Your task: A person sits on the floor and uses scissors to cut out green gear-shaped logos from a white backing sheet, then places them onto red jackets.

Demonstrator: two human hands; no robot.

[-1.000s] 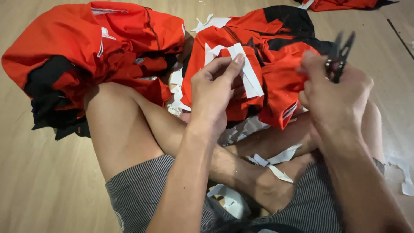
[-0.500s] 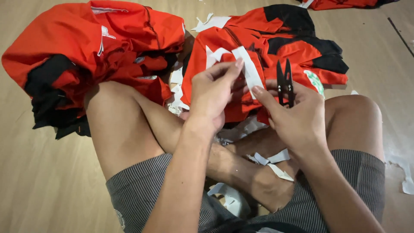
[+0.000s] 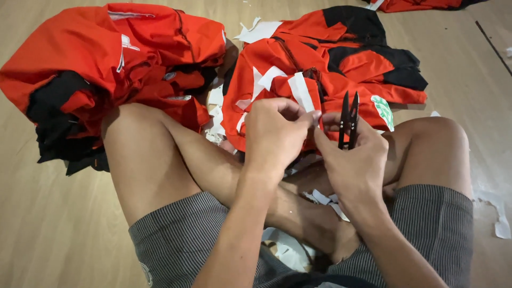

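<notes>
My left hand [image 3: 274, 133] pinches the white strip [image 3: 301, 93] taut; my right hand [image 3: 354, 160], beside it, grips black snips [image 3: 348, 120]—I'd cut close.

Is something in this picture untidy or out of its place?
Yes. White scraps lie scattered between the person's crossed legs and on the wooden floor at right. The orange and black garments lie crumpled in heaps, not folded.

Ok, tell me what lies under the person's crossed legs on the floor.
White paper scraps poke out between the shins, and more white pieces show below the ankle on the wooden floor. Whatever lies directly beneath the legs is covered.
</notes>
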